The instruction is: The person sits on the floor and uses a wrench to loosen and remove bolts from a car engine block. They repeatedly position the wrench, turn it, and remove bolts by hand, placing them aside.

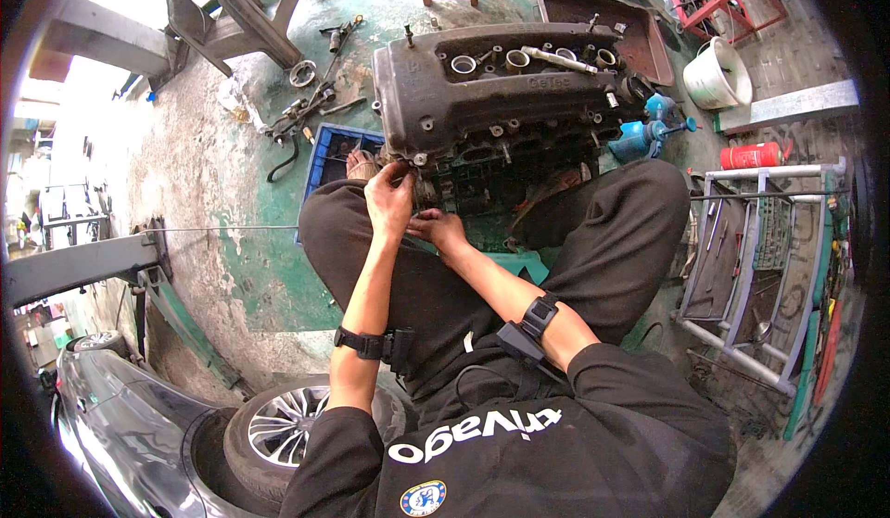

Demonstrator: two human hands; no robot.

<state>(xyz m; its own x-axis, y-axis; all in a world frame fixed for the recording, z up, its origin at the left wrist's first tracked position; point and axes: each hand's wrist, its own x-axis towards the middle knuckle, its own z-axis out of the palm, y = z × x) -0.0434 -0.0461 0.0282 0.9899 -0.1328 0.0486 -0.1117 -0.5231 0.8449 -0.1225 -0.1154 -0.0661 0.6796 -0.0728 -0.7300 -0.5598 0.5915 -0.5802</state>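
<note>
A dark, greasy engine [482, 101] with its valve cover on top sits in front of me between my bent legs. My left hand [389, 198] is up at the engine's near left corner, fingertips pinched around a small part that I cannot make out. Just below and to the right, my right hand [438, 231] has curled fingers against the lower left end of the engine; whatever they hold is hidden. A loose metal bar [565, 60] lies on the cover among round openings.
A blue tray [317, 166], loose metal parts [324, 92] and a rusty pan [640, 27] surround the engine. Blue bottles [640, 138], a white bucket [718, 73], a red cylinder [751, 155] and a tool rack [760, 286] stand right. A car wheel [287, 425] is behind me, lower left.
</note>
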